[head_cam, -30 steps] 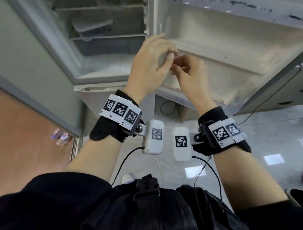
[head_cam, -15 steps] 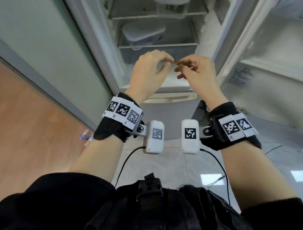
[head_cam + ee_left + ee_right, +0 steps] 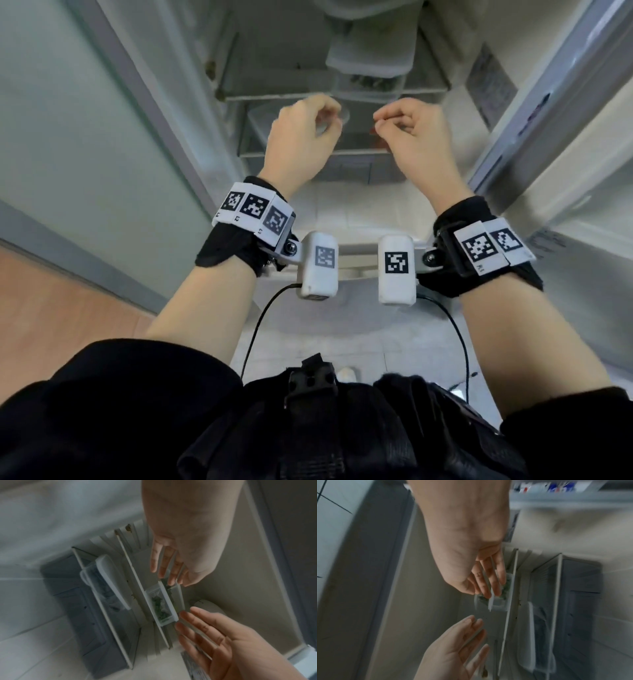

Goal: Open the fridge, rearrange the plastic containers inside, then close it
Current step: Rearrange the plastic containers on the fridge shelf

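Wrist bands carry square black-and-white codes; the sticker [image 3: 490,84] on the fridge [image 3: 191,113] wall is too blurred to read. Left hand [image 3: 301,144] and right hand [image 3: 412,137] are raised side by side before the open fridge, apart, fingers relaxed, holding nothing. One lidded container [image 3: 368,68] with greens sits on the upper shelf, another [image 3: 106,582] on the shelf below.

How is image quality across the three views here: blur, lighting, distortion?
Head view: bright, wide-angle bending of the fridge frame, both hands slightly blurred. Left wrist view: dim, soft overall, streaked near the edges, yet the greens container is readable. Right wrist view: dim, with the heaviest motion blur; the same container is smeared.
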Demonstrator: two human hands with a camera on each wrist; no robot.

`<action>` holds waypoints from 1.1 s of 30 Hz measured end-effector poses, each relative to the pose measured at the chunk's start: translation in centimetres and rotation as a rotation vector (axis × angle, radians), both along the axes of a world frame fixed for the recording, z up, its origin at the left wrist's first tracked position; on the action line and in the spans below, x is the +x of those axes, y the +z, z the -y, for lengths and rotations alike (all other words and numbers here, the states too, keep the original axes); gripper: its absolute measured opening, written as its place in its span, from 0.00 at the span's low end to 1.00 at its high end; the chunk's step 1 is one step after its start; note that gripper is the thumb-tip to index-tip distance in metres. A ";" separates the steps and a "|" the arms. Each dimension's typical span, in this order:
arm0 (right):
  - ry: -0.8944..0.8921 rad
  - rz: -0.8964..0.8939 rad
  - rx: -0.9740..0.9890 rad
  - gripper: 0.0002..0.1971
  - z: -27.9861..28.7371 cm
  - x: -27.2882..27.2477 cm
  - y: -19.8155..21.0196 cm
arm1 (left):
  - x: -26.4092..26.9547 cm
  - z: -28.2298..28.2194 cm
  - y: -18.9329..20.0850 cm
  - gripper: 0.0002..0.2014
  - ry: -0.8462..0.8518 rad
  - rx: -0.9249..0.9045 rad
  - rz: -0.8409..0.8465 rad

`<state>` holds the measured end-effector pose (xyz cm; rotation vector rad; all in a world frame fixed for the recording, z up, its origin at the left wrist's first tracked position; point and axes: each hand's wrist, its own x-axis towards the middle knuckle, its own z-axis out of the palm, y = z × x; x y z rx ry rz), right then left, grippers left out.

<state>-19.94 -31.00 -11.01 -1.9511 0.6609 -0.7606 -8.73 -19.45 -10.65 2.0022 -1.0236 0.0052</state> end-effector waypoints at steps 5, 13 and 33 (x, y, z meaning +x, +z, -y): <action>-0.054 -0.025 -0.044 0.08 4.1 4.5 1.7 | 4.3 3.7 1.9 0.14 0.080 -0.053 -0.041; -0.168 -0.086 -0.055 0.14 7.9 9.9 3.8 | 10.3 8.8 2.7 0.05 -0.005 -0.126 -0.239; -0.263 -0.067 0.047 0.11 10.1 15.8 4.4 | 18.1 14.8 3.9 0.19 0.001 -0.162 -0.541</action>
